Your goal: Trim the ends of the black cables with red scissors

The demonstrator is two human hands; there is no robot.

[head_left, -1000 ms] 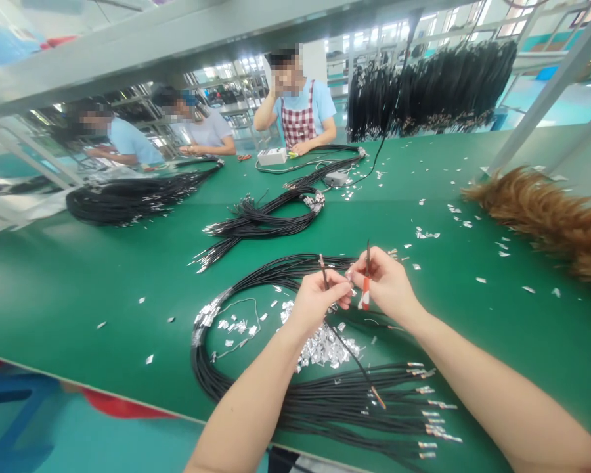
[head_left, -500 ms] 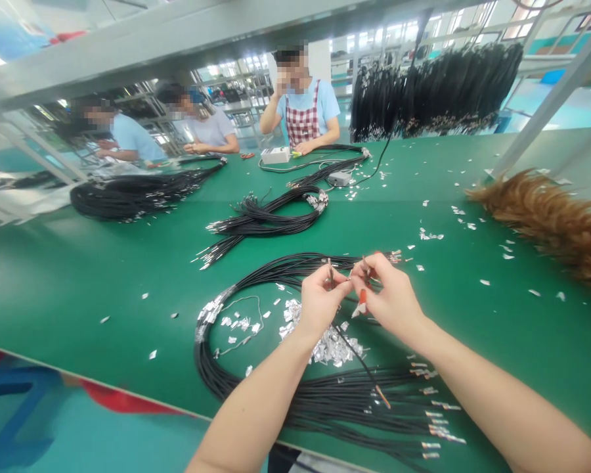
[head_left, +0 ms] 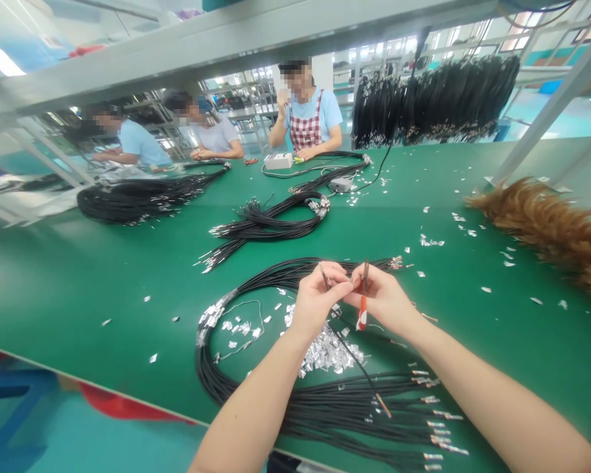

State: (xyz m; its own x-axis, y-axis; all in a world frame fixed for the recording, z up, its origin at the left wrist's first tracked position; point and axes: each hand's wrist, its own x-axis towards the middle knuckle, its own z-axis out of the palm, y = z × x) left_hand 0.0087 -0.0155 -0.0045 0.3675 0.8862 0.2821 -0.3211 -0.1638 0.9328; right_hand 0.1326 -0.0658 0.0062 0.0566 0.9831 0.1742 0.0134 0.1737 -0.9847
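Observation:
My left hand (head_left: 315,299) is closed in a pinch on a thin black cable (head_left: 357,362), whose copper-coloured end hangs down to the right. A thin dark piece sticks up between its fingers. Almost touching it, my right hand (head_left: 381,292) is closed around a slim dark tool with a red and white end (head_left: 362,312). The fingertips meet, and what lies between them is too small to make out. Below the hands is a heap of silver foil scraps (head_left: 328,351). A large loop of black cables (head_left: 211,371) curves around the heap, bound with silver foil at the left.
More cable bundles (head_left: 295,230) lie further back on the green table (head_left: 152,263). Foil bits are scattered about. A brown feathery duster (head_left: 546,230) is at the right. Several co-workers (head_left: 315,125) sit opposite, beneath a grey beam (head_left: 201,49). Black cables (head_left: 438,98) hang behind.
The red-ended tool in my right hand has turned from slanted to nearly upright. My hands stay together at almost the same spot. The view has shifted slightly.

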